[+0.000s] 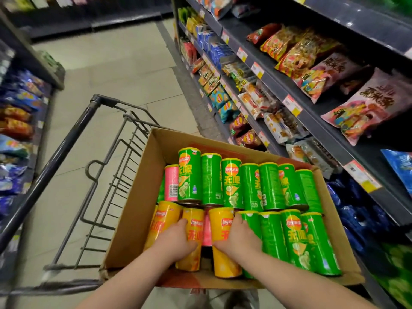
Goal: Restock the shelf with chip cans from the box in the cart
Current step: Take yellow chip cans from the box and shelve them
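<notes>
Left grip: your left hand (pixel 176 238) wraps a yellow can (pixel 190 239) from its left side, fingers pressed around the tube; it looks closed on it, ready to lift.
Right grip: your right hand (pixel 239 237) curls over a second yellow can (pixel 223 241), thumb side toward the gap, so each hand can bring one can out.
Between the hands: a pink can (pixel 207 233) lies lower in the gap, partly hidden.
Why here: the yellow cans sit at the near left of the box, closest to you, so they are probably the easiest to clear first.
Box: the cardboard box (pixel 133 197) rests in the cart (pixel 89 175) and holds the cans lying on their sides in rows; green cans (pixel 272 186) fill the right and far side.
Shelf: the shelf (pixel 312 121) stands just to your right, stocked with snack bags; you cannot tell from here which slot takes the cans.
Progress: judged from the full box, restocking has barely begun.
</notes>
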`<state>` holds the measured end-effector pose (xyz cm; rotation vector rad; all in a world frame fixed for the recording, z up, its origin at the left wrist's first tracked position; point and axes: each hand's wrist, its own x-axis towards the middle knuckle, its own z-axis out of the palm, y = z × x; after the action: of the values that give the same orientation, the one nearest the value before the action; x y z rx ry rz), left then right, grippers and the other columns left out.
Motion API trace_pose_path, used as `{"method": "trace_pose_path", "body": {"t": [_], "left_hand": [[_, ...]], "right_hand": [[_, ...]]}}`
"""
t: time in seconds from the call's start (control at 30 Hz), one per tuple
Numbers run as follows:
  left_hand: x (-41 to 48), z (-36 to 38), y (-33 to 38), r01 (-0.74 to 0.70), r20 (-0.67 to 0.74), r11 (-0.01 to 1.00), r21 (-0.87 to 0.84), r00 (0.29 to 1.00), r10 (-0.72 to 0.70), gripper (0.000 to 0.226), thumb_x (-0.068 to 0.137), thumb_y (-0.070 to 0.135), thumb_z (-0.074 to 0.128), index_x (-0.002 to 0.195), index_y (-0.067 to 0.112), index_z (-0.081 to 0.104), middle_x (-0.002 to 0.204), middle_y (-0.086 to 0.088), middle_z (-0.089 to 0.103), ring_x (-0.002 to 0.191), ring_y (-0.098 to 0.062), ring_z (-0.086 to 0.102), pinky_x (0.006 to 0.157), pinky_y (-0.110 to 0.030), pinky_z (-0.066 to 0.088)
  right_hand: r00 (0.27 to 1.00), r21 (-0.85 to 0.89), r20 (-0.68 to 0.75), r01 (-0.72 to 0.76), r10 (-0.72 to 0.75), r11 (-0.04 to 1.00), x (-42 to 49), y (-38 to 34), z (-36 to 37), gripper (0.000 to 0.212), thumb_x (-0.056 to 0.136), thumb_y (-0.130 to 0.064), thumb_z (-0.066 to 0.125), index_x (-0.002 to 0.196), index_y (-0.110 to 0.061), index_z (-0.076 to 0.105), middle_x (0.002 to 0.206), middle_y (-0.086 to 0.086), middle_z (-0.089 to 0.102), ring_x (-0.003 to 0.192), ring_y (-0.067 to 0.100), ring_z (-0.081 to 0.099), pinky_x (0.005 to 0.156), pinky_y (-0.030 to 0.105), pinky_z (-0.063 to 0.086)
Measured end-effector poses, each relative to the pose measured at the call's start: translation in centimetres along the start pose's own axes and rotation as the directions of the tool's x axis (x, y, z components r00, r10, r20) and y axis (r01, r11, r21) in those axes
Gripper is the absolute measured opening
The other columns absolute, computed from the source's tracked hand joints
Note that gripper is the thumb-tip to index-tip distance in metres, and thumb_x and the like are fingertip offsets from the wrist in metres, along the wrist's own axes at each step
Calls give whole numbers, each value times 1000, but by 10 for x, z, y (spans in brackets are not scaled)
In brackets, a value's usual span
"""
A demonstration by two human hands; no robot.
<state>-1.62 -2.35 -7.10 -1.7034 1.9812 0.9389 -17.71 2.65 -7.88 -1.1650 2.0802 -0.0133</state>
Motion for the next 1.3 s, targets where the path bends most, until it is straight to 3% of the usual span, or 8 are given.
{"method": "trace_pose_path", "body": {"t": [0.1, 0.27, 0.5, 0.73, 1.03, 1.13, 1.3], "left_hand": [[5, 4, 6, 58, 13, 992, -112, 998, -57, 69, 86, 38, 61, 141, 13, 28, 136, -9, 50, 123, -26, 51, 98, -31, 42], [18, 13, 13, 178, 45, 948, -264, 984, -172, 73, 84, 34, 64, 140, 8, 26, 135, -14, 50, 122, -30, 50, 98, -33, 41], [32, 25, 17, 257, 23, 938, -233, 966, -259, 88, 81, 38, 69, 142, 1, 18, 137, -16, 48, 124, -31, 50, 99, -34, 40], [41, 28, 17, 283, -31, 933, -223, 954, -297, 100, 74, 37, 78, 143, -1, 15, 138, -22, 42, 125, -35, 46, 102, -40, 41], [33, 19, 18, 241, 35, 929, -282, 970, -242, 88, 71, 47, 77, 134, 3, 33, 135, -18, 44, 120, -32, 50, 98, -36, 42], [28, 13, 19, 185, 39, 933, -310, 982, -182, 86, 71, 48, 75, 133, 5, 35, 133, -16, 48, 119, -31, 51, 97, -36, 43], [10, 0, 26, 78, 89, 891, -446, 995, -43, 105, 36, 59, 69, 126, 11, 44, 121, -11, 58, 107, -27, 59, 93, -38, 49]], "right_hand": [[999, 65, 27, -39, 37, 997, 2, 3, 1, 98, 70, -49, 75, 144, -13, 22, 139, 7, 40, 127, 25, 45, 98, 36, 42], [999, 212, 33, -34, 28, 977, 0, 9, 0, 71, 69, -42, 76, 127, -18, 43, 123, 4, 45, 111, 21, 53, 91, 29, 46], [998, 366, -55, 45, -27, 930, -11, 18, -5, 84, 68, -33, 77, 137, -18, 31, 128, 4, 40, 117, 20, 48, 96, 30, 43], [997, 514, -78, 16, 28, 858, -13, 31, -11, 93, 62, -36, 81, 137, -25, 27, 122, 0, 55, 107, 19, 58, 93, 39, 50], [987, 584, -149, 37, 63, 811, -13, 34, -17, 89, 67, -25, 80, 138, -19, 26, 126, 4, 48, 104, 17, 54, 89, 32, 47], [981, 600, -174, 35, 87, 799, -14, 32, -19, 93, 65, -25, 81, 140, -19, 26, 126, 6, 49, 107, 21, 54, 92, 37, 48], [959, 611, -254, 55, 129, 790, -21, 30, -23, 90, 63, -19, 81, 138, -15, 31, 125, 8, 50, 107, 22, 55, 92, 36, 47]]}}
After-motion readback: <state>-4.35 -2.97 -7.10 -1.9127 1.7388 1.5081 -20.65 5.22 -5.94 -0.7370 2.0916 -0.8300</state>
